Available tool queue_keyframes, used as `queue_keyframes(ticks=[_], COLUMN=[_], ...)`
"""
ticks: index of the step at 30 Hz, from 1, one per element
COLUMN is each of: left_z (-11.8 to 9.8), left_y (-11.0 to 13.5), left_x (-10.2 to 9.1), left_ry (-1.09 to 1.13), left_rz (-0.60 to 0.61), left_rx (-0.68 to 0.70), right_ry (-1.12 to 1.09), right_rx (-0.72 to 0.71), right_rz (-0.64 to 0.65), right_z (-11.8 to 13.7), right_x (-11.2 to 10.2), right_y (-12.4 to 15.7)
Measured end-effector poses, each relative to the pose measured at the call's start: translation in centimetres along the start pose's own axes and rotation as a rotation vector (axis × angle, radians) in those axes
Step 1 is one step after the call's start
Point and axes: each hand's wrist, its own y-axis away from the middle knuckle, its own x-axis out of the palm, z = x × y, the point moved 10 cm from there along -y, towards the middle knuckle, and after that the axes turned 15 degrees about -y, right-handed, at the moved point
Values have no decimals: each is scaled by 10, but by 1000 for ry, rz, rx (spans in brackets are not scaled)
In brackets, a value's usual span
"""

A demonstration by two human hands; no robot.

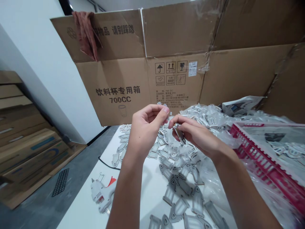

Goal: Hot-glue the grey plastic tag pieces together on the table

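Note:
My left hand [149, 127] is raised over the table, thumb and fingers pressed together in a pinch. Whatever may be between those fingertips is hidden; small pale bits show just beyond them. Close by on the right, my right hand [193, 132] is closed on a small grey, shiny piece [179, 133], which hangs tilted below the fingers. The two hands are near each other but apart. Beneath them, many flat grey plastic pieces [181, 184] with slots and pointed ends lie scattered over the white table [83, 203].
A white glue gun [101, 194] lies at the left, near a black cable [107, 164]. Clear plastic bags [212, 171] and a pink crate [262, 162] with more pieces stand at the right. Tall cardboard [124, 76] with a brown cloth [87, 35] walls off the back.

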Motion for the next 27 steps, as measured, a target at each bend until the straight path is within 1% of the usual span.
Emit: queue_keyframes(ticks=[4, 7, 15, 22, 27], left_z=[1, 1, -2, 2, 0], left_y=[-1, 0, 1, -1, -1], left_x=[-1, -2, -2, -2, 7], left_ry=[-15, -17, 2, -34, -68], left_rz=[-9, -12, -15, 15, 94], left_rx=[-1, -7, 9, 6, 67], right_ry=[75, 93, 142, 18, -92], right_rx=[23, -8, -58, -169, -154], right_rz=[116, 143, 85, -74, -122], right_z=[-3, 2, 10, 22, 21], right_x=[16, 20, 18, -4, -11], right_y=[2, 3, 3, 3, 4])
